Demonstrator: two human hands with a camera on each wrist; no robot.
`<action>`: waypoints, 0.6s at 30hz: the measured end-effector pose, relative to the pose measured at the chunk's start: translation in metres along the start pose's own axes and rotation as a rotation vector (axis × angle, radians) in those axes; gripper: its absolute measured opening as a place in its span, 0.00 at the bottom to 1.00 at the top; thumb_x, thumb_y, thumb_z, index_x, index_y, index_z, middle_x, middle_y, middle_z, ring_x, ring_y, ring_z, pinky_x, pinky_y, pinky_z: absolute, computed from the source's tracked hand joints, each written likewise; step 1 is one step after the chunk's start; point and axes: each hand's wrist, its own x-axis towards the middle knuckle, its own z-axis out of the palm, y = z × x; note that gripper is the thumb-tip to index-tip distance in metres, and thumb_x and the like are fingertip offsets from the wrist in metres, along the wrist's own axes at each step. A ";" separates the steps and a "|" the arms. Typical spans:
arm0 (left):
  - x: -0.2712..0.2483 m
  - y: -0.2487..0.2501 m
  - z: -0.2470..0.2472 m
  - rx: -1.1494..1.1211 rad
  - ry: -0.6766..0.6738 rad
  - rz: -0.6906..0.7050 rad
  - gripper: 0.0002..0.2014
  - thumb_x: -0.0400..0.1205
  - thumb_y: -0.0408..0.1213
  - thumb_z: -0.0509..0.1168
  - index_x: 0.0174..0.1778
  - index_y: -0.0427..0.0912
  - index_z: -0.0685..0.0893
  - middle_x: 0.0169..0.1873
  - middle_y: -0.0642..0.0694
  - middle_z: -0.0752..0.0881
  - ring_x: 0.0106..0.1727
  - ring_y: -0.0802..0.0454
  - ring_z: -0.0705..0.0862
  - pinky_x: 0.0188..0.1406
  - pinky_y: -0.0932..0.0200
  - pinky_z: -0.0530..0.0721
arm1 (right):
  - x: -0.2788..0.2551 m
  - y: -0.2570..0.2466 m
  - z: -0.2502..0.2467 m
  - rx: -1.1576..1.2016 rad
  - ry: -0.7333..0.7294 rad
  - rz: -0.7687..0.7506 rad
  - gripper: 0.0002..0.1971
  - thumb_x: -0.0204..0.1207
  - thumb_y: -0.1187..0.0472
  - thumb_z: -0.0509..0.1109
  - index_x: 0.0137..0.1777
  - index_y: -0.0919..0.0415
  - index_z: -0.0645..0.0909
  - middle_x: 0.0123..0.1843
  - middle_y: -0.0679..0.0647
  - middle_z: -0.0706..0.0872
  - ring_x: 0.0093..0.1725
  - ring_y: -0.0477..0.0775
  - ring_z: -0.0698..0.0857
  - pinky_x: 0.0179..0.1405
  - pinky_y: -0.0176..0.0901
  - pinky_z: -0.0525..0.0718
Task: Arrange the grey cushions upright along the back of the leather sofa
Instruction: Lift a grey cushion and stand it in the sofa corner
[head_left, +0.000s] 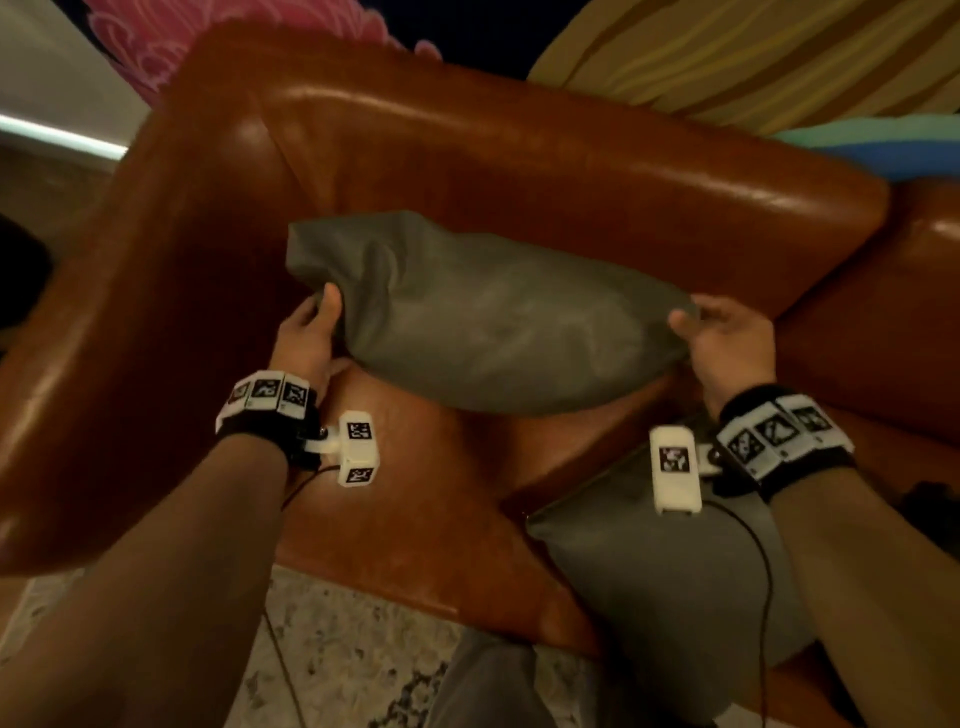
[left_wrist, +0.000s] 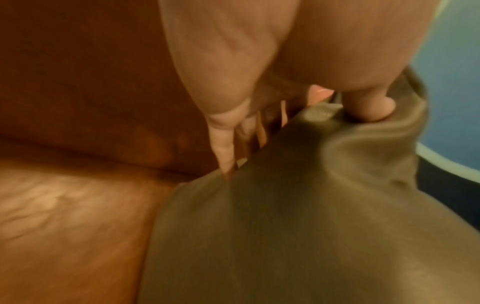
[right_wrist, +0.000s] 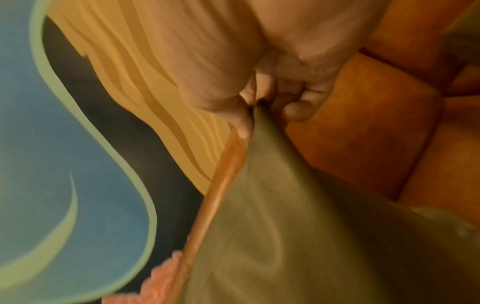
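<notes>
Cushion (head_left: 483, 317) gripped w/ both hands, against sofa (head_left: 519, 156).

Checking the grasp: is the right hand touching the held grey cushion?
Touching. The right wrist view shows the right hand pinching the grey cushion corner.

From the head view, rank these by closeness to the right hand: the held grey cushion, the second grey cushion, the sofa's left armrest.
1. Held grey cushion: its corner is pinched by the right hand.
2. Second grey cushion: lying on the seat, just below that wrist.
3. Left armrest: far side, beyond the left hand.
</notes>
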 end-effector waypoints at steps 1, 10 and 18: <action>0.004 0.007 0.007 0.006 0.008 0.027 0.29 0.74 0.64 0.65 0.68 0.54 0.81 0.63 0.51 0.87 0.65 0.47 0.85 0.61 0.41 0.85 | 0.009 -0.005 -0.003 0.088 0.054 -0.030 0.12 0.76 0.67 0.73 0.58 0.57 0.84 0.53 0.58 0.90 0.50 0.54 0.88 0.57 0.52 0.86; 0.026 0.005 0.063 -0.019 -0.103 -0.050 0.24 0.83 0.56 0.59 0.77 0.60 0.70 0.58 0.58 0.83 0.61 0.51 0.83 0.47 0.51 0.84 | 0.032 0.023 0.012 0.220 -0.300 0.155 0.60 0.32 0.35 0.87 0.72 0.43 0.72 0.64 0.42 0.86 0.61 0.43 0.85 0.58 0.46 0.82; 0.028 -0.019 0.065 -0.158 0.047 0.044 0.24 0.82 0.59 0.59 0.74 0.59 0.74 0.68 0.56 0.83 0.64 0.57 0.83 0.60 0.48 0.84 | 0.028 0.040 0.002 0.151 -0.231 0.123 0.51 0.46 0.32 0.84 0.72 0.42 0.71 0.73 0.49 0.82 0.71 0.51 0.82 0.74 0.58 0.79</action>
